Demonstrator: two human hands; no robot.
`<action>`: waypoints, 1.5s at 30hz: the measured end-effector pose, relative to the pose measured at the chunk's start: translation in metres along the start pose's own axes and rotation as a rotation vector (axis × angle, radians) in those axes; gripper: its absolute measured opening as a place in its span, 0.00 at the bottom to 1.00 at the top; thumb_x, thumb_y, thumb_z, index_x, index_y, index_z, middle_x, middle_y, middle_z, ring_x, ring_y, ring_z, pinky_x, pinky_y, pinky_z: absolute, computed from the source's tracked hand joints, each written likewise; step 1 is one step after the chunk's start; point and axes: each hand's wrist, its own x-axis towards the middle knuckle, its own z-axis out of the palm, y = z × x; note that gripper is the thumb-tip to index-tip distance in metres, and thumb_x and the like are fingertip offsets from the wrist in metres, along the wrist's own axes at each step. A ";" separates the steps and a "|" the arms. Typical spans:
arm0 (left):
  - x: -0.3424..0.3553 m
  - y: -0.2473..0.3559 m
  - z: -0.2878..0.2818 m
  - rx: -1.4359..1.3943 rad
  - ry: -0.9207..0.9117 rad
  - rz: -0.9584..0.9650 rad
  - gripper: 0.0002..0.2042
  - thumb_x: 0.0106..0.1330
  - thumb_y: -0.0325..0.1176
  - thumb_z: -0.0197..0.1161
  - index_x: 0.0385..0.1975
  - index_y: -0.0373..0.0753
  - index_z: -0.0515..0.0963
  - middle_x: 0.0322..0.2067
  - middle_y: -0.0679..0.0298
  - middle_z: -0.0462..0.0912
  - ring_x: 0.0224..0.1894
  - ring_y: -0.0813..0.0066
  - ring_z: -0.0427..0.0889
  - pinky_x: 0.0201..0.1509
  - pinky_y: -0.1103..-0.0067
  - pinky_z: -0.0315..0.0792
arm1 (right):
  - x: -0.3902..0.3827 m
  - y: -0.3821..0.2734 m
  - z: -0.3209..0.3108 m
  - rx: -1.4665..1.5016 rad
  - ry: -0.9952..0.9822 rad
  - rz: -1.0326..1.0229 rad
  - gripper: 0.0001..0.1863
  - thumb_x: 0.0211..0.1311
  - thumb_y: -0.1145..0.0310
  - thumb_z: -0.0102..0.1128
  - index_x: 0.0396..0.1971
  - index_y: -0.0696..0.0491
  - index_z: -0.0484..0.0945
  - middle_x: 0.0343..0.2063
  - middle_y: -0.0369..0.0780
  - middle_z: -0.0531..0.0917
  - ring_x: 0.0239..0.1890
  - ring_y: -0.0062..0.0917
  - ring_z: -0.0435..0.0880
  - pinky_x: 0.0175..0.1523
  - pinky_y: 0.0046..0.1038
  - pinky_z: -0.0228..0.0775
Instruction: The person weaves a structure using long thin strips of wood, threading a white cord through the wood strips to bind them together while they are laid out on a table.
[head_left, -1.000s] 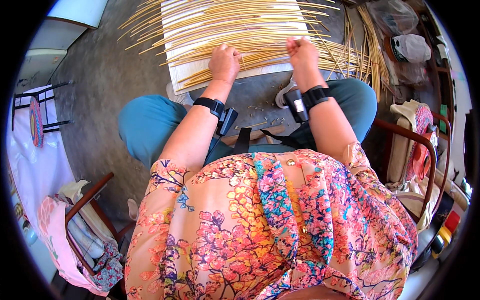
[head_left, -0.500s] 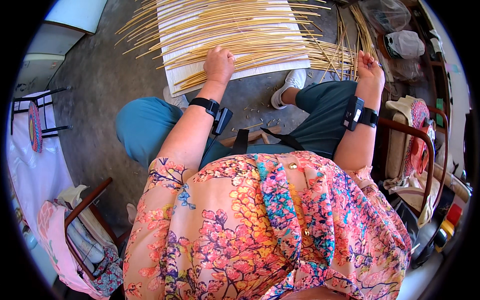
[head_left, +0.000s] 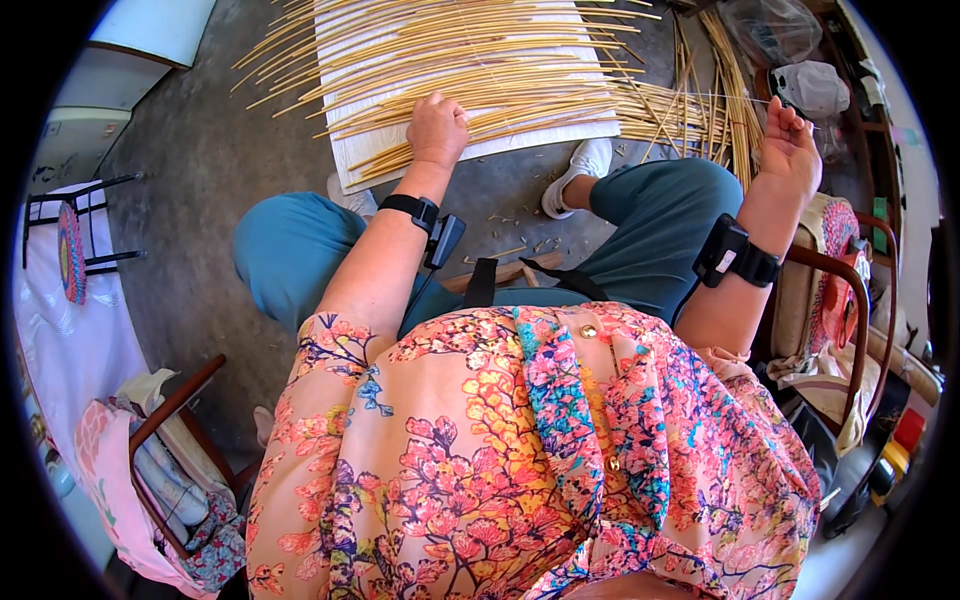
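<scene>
Long, thin yellow reeds (head_left: 400, 102) lie side by side across a white board (head_left: 352, 150) in front of me. My left hand (head_left: 437, 125) rests closed over the near reeds, its knuckles up; what its fingers grip is hidden. Off to the right, my right hand (head_left: 789, 148) is raised with curled fingers, pinching a fine pale thread (head_left: 735, 97). That thread runs taut leftward toward the reeds, and its far end is too thin to follow.
More loose reeds (head_left: 735, 130) are heaped right of the board. Wooden-armed chairs (head_left: 862, 320) stand at the right and lower left (head_left: 180, 405). Plastic bags (head_left: 815, 88) sit on the right. Small reed scraps (head_left: 512, 222) litter the grey floor between my shoes.
My right hand has moved outward to the right, and the thread now shows stretched from it. My right knee has swung slightly right. The left hand has stayed in place.
</scene>
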 end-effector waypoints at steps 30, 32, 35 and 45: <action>0.010 -0.006 -0.004 -0.245 -0.015 -0.059 0.02 0.48 0.27 0.62 0.20 0.43 0.79 0.24 0.64 0.77 0.31 0.63 0.77 0.34 0.71 0.72 | -0.109 -0.003 0.115 0.012 -0.799 -0.098 0.05 0.64 0.72 0.51 0.35 0.58 0.72 0.27 0.41 0.73 0.29 0.26 0.72 0.45 0.37 0.72; 0.009 -0.002 -0.008 -0.195 -0.022 -0.002 0.02 0.47 0.27 0.63 0.21 0.43 0.79 0.24 0.64 0.77 0.30 0.64 0.77 0.33 0.71 0.72 | -0.100 0.011 0.113 0.009 -0.817 0.041 0.05 0.64 0.71 0.50 0.36 0.56 0.72 0.26 0.40 0.73 0.28 0.26 0.72 0.45 0.37 0.72; 0.007 -0.006 -0.008 -0.062 -0.022 0.112 0.04 0.47 0.28 0.65 0.23 0.42 0.79 0.23 0.64 0.77 0.29 0.66 0.77 0.33 0.73 0.72 | -0.095 0.045 0.110 -0.012 -0.901 0.165 0.06 0.65 0.70 0.50 0.38 0.55 0.71 0.26 0.39 0.72 0.27 0.25 0.71 0.43 0.36 0.73; 0.003 0.003 -0.016 0.058 0.064 0.172 0.06 0.44 0.33 0.68 0.20 0.44 0.77 0.25 0.66 0.76 0.34 0.64 0.75 0.36 0.71 0.71 | -0.117 0.116 0.086 -0.333 -0.743 0.367 0.07 0.67 0.65 0.48 0.37 0.51 0.71 0.21 0.35 0.75 0.20 0.16 0.76 0.34 0.25 0.79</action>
